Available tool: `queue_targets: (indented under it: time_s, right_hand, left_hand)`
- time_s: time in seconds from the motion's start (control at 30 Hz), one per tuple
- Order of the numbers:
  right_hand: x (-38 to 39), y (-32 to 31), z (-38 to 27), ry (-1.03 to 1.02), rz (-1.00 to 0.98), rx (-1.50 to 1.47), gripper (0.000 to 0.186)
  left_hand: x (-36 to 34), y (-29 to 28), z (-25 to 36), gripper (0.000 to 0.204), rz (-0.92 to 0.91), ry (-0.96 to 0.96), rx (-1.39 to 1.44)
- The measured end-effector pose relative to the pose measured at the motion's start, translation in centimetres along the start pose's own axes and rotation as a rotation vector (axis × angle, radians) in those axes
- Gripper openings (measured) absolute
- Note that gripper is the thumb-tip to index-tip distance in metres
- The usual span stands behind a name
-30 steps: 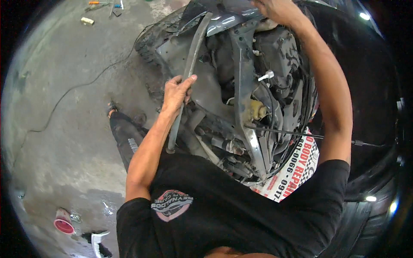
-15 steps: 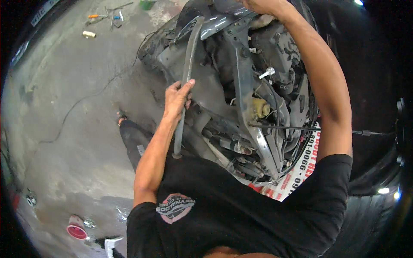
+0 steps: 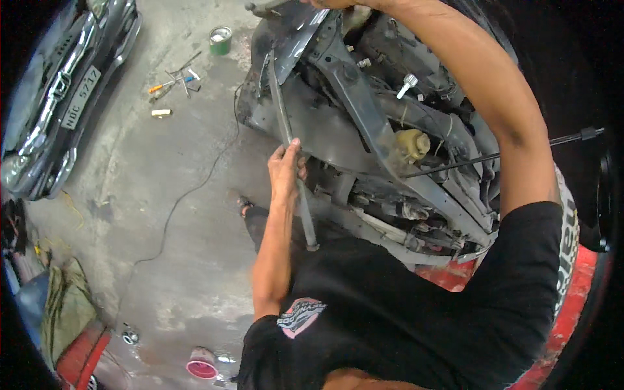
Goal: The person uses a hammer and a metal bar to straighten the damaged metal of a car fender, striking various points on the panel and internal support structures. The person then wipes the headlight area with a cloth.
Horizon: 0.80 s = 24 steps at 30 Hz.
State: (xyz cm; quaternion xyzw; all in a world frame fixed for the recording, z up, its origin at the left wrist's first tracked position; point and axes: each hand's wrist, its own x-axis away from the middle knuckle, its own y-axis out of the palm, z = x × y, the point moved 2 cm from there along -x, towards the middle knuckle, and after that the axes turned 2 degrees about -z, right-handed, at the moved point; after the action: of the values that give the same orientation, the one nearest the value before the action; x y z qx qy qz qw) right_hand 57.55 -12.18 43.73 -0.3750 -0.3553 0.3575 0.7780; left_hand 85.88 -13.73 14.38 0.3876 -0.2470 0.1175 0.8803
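My left hand (image 3: pixel 284 170) is wrapped round a long grey metal bar (image 3: pixel 281 107). The bar's upper end meets the dark fender (image 3: pixel 300 45) at the wheel-arch edge. Its lower end hangs beside my black shirt. My right arm reaches across the open engine bay, and my right hand (image 3: pixel 338 3) is at the fender's top, cut off by the picture's upper edge. Its fingers are mostly out of sight. Close to it, a grey rounded metal piece (image 3: pixel 265 8) shows at the upper edge; what it is I cannot tell.
A thin black rod (image 3: pixel 455 166) slants across the engine bay past a yellowish reservoir (image 3: pixel 413 144). Hand tools (image 3: pixel 175 81), a green can (image 3: pixel 220 40) and a cable (image 3: pixel 195 188) lie on the concrete floor. A pink-rimmed tub (image 3: pixel 202 364) stands behind; a car front (image 3: pixel 71 97) is at far left.
The view has shifted, bringing the car front at left into sight. My left hand still grips the bar. The right hand now appears nearer the fender's outer side, with the grey piece close by.
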Motion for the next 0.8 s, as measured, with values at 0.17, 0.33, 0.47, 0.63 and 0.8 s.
queue_targets:
  time_s: [0.17,0.33,0.47,0.63,0.8]
  right_hand:
    - [0.2,0.5,-0.8,-0.071,0.005,-0.029,0.023]
    - [-1.0,1.7,-0.2,-0.009,0.1,-0.13,0.021]
    - [-1.8,1.7,-1.6,0.052,-0.038,-0.085,0.024]
    - [-3.8,3.7,-3.4,0.014,-0.031,-0.105,0.023]
    - [-3.7,3.7,-3.7,0.018,0.093,-0.134,0.022]
  left_hand:
    - [0.6,0.3,0.1,0.03,-0.005,0.002,0.036]
    - [-0.2,-0.4,0.4,0.028,0.007,0.014,-0.003]
    - [0.2,-0.9,1.2,0.029,0.031,-0.004,-0.055]
    - [0.2,-1.8,1.2,0.031,0.056,0.016,-0.102]
    - [-0.1,-0.9,1.0,0.034,0.024,0.013,-0.067]
